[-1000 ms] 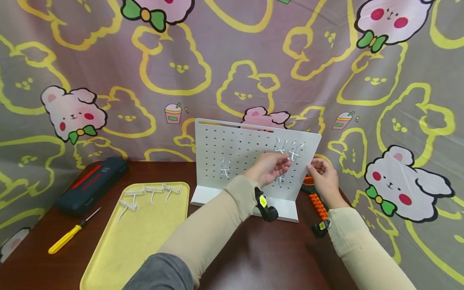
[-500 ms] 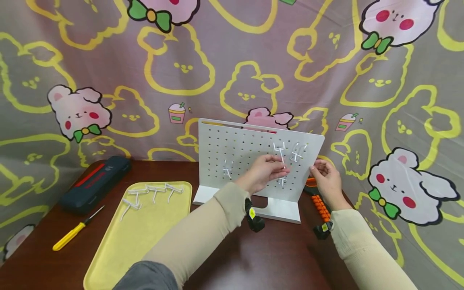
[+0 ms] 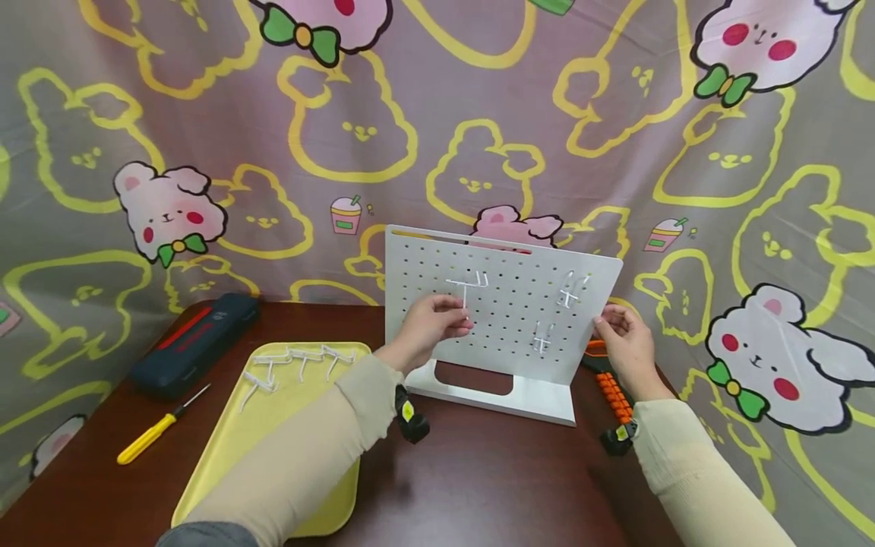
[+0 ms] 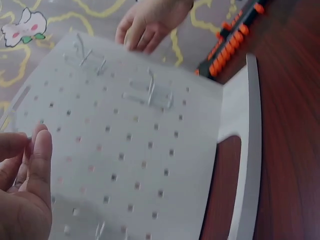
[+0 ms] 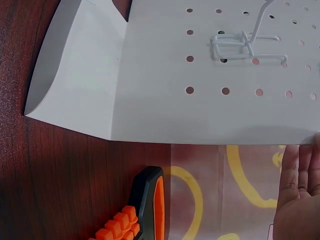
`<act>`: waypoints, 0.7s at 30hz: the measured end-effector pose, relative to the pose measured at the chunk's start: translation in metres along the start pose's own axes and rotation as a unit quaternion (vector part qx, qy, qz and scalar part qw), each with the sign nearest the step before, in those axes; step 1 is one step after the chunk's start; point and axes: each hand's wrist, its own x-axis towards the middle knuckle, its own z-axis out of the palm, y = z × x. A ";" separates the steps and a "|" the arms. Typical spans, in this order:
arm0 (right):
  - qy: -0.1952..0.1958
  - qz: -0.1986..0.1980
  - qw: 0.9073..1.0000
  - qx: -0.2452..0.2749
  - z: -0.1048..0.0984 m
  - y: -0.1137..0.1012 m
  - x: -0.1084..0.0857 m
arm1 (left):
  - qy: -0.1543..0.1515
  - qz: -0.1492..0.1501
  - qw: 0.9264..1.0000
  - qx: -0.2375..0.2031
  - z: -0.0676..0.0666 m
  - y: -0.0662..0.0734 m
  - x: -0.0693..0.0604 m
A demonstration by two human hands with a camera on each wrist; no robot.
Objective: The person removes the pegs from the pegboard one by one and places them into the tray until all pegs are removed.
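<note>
Fingers of the left hand (image 3: pixel 434 327) pinched a white wire hook (image 3: pixel 465 286) before the pegboard (image 3: pixel 504 315); the right hand (image 3: pixel 627 346) gripped the pegboard's edge. Step judged: hook placement; alignment with holes (image 5: pixel 190 90) seemed required next.

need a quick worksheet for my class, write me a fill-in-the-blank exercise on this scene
1. The ____ hand pinches a white hook.
2. ____ more hooks show on the tray.
3. The screwdriver has a mostly ____ handle.
4. The other hand holds the edge of a white board dotted with ____.

Missing words: left; four; yellow; holes
</note>
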 end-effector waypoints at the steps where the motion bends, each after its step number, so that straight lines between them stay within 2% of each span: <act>1: 0.002 0.001 1.000 0.000 -0.001 0.000 0.000 | 0.003 0.000 1.000 0.007 -0.006 0.000 -0.001; 8: -0.001 -0.002 1.000 -0.002 -0.002 0.003 0.005 | 0.038 -0.002 0.998 0.048 -0.047 0.001 -0.013; 13: -0.004 -0.012 1.000 -0.007 -0.004 0.004 0.004 | 0.054 -0.001 0.996 0.077 -0.077 -0.008 -0.024; 21: -0.012 -0.020 1.000 -0.021 -0.003 0.004 0.004 | 0.079 -0.017 0.993 0.089 -0.133 -0.017 -0.052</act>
